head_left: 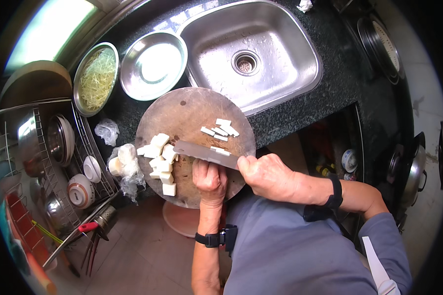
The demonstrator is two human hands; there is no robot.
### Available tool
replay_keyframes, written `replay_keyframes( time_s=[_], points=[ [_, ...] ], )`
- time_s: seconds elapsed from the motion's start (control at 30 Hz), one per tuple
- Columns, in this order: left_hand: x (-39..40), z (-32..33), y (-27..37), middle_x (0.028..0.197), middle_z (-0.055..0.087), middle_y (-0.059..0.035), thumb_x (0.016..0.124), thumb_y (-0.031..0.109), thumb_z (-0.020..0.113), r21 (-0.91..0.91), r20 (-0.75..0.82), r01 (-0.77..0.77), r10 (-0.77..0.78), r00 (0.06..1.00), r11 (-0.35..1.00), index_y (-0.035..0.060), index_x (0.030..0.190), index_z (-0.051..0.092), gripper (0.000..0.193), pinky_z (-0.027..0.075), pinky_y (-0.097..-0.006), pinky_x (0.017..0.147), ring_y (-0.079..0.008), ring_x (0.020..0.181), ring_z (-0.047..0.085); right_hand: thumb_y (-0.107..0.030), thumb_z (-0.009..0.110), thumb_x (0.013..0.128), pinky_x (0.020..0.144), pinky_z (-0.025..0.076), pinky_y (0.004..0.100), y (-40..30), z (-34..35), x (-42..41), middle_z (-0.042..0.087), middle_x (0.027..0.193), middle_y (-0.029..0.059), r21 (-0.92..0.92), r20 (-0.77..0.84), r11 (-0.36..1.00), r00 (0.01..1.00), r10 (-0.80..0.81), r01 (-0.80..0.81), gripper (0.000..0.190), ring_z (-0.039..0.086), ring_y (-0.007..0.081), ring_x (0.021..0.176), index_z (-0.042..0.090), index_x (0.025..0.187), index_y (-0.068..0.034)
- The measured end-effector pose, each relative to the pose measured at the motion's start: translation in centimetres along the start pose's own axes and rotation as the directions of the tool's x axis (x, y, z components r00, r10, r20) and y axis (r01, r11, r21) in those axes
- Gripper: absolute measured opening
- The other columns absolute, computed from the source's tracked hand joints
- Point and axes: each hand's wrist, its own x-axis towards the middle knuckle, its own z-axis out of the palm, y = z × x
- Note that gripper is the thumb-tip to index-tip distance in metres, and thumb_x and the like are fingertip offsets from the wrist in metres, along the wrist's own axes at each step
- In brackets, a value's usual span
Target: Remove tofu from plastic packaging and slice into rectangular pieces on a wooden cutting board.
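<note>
My right hand (pixel 267 176) grips a cleaver (pixel 203 154) by its handle, which the fingers cover. The broad blade lies across a round wooden chopping board (pixel 192 114). Close under the blade, my left hand (pixel 210 180) rests on the board with curled fingers; anything beneath them is hidden. Thin cut slices (pixel 219 150) of a white food, possibly tofu or radish, show just beyond the blade. More white strips (pixel 221 129) lie farther up the board. Left of the blade tip sits a heap of thick white chunks (pixel 162 158).
A steel sink (pixel 280 88) adjoins the board's far side. Beyond the board stand a shiny metal bowl (pixel 133 84) and a bowl of bean sprouts (pixel 96 81). Plastic wrapping (pixel 127 158) lies at left, near a wire dish rack (pixel 90 147). The dark stone counter (pixel 302 114) has an open gap at right.
</note>
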Motion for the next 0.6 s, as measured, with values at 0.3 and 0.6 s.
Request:
replay_keyframes(
  time_s=[0.3,0.6],
  points=[
    [0.8,0.2,0.7,0.099,0.065,-0.0130,0.080,-0.005,0.070,-0.006,-0.086,-0.009,0.008,0.996,1.000,0.0009,0.095,0.068,0.016,0.053,-0.0386,0.077,-0.0303,0.090,0.063,0.002,0.057,0.082,0.053,0.049,0.0500,1.7,-1.3,-1.4,0.059,0.065,0.0198,0.228,-0.136,0.973,0.991,0.002,0.029,0.010,0.063,0.0424,0.062,0.048,0.085,0.000],
    [0.5,0.5,0.3,0.102,0.064,-0.0126,0.081,-0.003,0.070,0.048,-0.071,-0.046,0.050,0.996,0.998,-0.0011,0.100,0.067,0.019,0.051,-0.0412,0.084,-0.0313,0.095,0.063,0.002,0.057,0.081,0.056,0.050,0.0501,1.8,-1.3,-1.9,0.060,0.069,0.0204,0.205,-0.072,0.979,0.997,0.001,0.014,0.010,0.063,0.0426,0.064,0.048,0.084,0.002]
  ],
)
